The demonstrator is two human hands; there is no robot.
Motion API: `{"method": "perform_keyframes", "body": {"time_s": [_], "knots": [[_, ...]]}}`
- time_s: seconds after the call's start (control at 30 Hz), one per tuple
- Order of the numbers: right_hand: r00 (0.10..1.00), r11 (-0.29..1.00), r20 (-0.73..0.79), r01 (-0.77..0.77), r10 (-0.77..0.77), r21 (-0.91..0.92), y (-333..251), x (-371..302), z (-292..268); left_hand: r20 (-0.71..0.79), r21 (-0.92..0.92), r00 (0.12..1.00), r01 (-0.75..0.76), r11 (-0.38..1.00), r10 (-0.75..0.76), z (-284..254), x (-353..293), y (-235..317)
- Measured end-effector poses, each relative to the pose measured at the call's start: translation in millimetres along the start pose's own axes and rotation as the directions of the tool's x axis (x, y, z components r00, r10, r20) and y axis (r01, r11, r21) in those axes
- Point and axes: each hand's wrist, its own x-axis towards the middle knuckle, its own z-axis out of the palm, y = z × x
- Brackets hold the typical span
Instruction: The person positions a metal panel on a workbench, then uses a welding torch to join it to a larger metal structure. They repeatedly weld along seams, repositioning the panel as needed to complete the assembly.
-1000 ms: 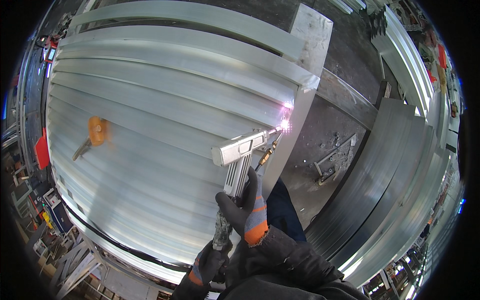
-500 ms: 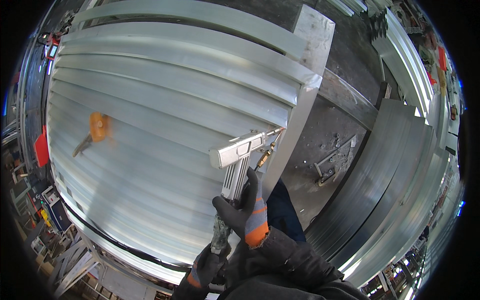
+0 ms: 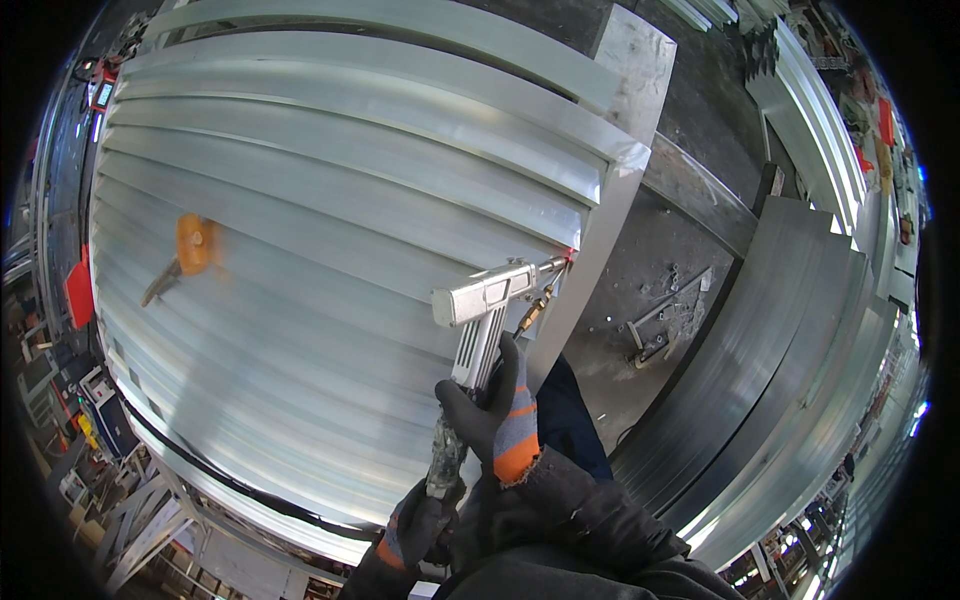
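A silver welding gun (image 3: 487, 293) lies across my view, its nozzle touching or nearly touching the corner where a slat meets the frame's side rail (image 3: 592, 255). Red light shows at that tip. A brass-fitted feed tube (image 3: 535, 312) runs beside the nozzle to the same spot. My right hand (image 3: 500, 420), in a grey and orange glove, is closed around the gun's handle. Lower down, my left hand (image 3: 418, 525), gloved too, is closed on the worn sleeve (image 3: 445, 460) below the handle. The slatted aluminium panel (image 3: 300, 290) lies under the gun.
An orange-headed mallet (image 3: 194, 245) rests on the slats at left. Stacked metal profiles (image 3: 740, 380) stand at right. Scraps and a bar (image 3: 660, 320) lie on the floor between. A dark cable (image 3: 250, 490) follows the panel's near edge; a red piece (image 3: 79, 292) sits at its left edge.
The gun and both hands have shifted slightly right. The red light at the nozzle tip shows more strongly. My view has moved a little; both grips are the same.
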Motion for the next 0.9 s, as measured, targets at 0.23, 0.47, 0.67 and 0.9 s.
{"method": "perform_keyframes", "body": {"time_s": [0.23, 0.47, 0.67, 0.9], "knots": [[1.000, 1.000, -0.004, 0.013, -0.013, 0.002, -0.9, 1.5, 2.2, -0.026, 0.168, 1.000, -0.005, 0.986, 0.010, -1.1, 2.9, 2.0], [0.993, 0.988, 0.017, -0.115, 0.114, 0.098, -8.0, 0.3, 2.2, -0.052, 0.176, 0.994, 0.105, 0.979, -0.097, 5.8, -1.0, 19.9], [0.998, 0.992, -0.014, -0.066, 0.068, 0.107, -7.8, -0.7, 5.1, 0.007, 0.042, 0.999, 0.042, 0.998, -0.042, 4.2, -0.9, 14.6], [0.991, 0.987, 0.029, -0.133, 0.131, 0.087, -9.3, -2.1, 1.3, 0.020, 0.066, 0.999, 0.036, 0.997, -0.037, -0.4, 0.9, 4.6]]}}
